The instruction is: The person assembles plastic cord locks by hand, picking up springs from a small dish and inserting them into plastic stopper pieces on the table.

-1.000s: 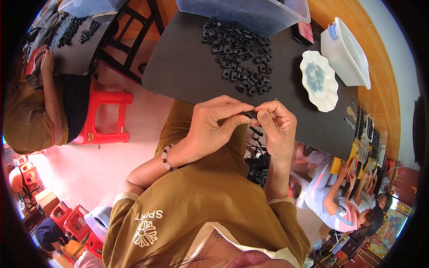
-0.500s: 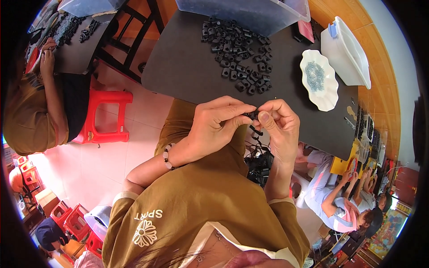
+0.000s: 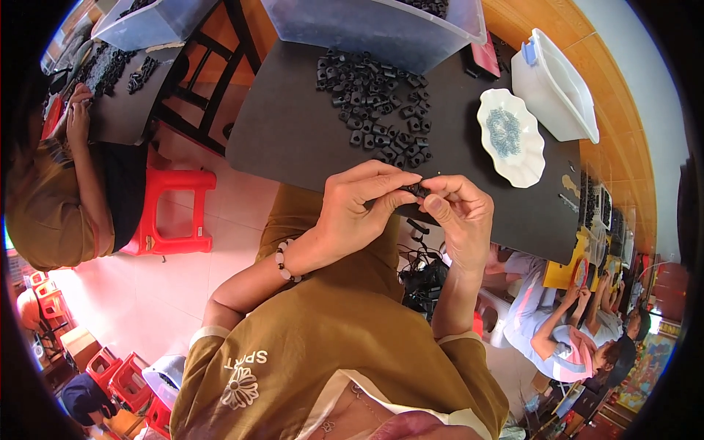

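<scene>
Above the near edge of the dark table (image 3: pixel 275 110), my left hand (image 3: pixel 352 213) and my right hand (image 3: pixel 466 220) meet. Between their fingertips is a small black plastic part (image 3: pixel 417 191), mostly covered by the fingers. The left thumb and forefinger pinch it from one side, the right ones from the other. Just beyond my hands lies a loose spread of small black plastic pieces with round holes (image 3: pixel 374 106). To the right stands a white scalloped dish (image 3: pixel 529 167) holding a heap of tiny, pale, shiny pieces (image 3: pixel 504 132), too small to make out singly.
A large translucent bin (image 3: pixel 345 33) stands at the table's back, with a white bin (image 3: pixel 554 88) and a red box (image 3: pixel 485 59) to its right. At left, a co-worker's hands (image 3: pixel 78 117) rest by another table near a red stool (image 3: pixel 176 209). Black cords (image 3: pixel 422 275) hang below my right hand.
My view has shifted a little, so the table's things appear slightly lower and more to the left. Both hands keep their pinch on the black part, with only slight finger movement.
</scene>
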Demonstrator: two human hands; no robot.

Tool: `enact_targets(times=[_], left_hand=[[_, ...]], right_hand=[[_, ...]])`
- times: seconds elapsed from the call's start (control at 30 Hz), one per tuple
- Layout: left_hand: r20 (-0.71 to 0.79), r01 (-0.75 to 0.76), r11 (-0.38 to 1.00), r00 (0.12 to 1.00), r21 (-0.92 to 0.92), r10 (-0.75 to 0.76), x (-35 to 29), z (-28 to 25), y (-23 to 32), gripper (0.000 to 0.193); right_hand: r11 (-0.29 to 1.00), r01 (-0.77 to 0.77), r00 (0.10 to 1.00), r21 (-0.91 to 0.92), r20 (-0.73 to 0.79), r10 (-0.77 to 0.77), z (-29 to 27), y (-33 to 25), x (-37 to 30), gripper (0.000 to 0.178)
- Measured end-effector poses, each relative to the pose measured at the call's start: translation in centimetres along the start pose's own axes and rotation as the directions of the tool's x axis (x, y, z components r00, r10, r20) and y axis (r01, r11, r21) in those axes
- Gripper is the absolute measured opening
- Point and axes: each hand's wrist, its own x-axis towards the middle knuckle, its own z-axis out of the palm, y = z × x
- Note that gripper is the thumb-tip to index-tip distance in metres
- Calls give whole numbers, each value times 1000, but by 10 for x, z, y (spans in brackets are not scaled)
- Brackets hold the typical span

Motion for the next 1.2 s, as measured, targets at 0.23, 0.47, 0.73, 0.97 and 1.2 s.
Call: enact_targets(times=[0.23, 0.47, 0.73, 0.97, 1.2], left_hand=[[8, 41, 999, 999, -36, -41, 2, 4, -5, 24], [27, 120, 984, 993, -132, -117, 1, 3, -6, 24], [68, 125, 983, 991, -137, -117, 0, 2, -2, 23], [89, 77, 993, 994, -92, -69, 0, -1, -2, 25], [90, 59, 997, 995, -56, -54, -1, -1, 0, 26]], right_hand=[[996, 89, 994, -22, -59, -90, 5, 1, 2, 17], [986, 93, 995, -139, -19, -97, 1, -3, 1, 17], [990, 79, 994, -115, -65, -87, -10, 4, 3, 14], [995, -7, 1000, 97, -13, 9, -11, -2, 1, 16], [1000, 0, 1000, 6, -13, 0, -10, 1, 1, 13]])
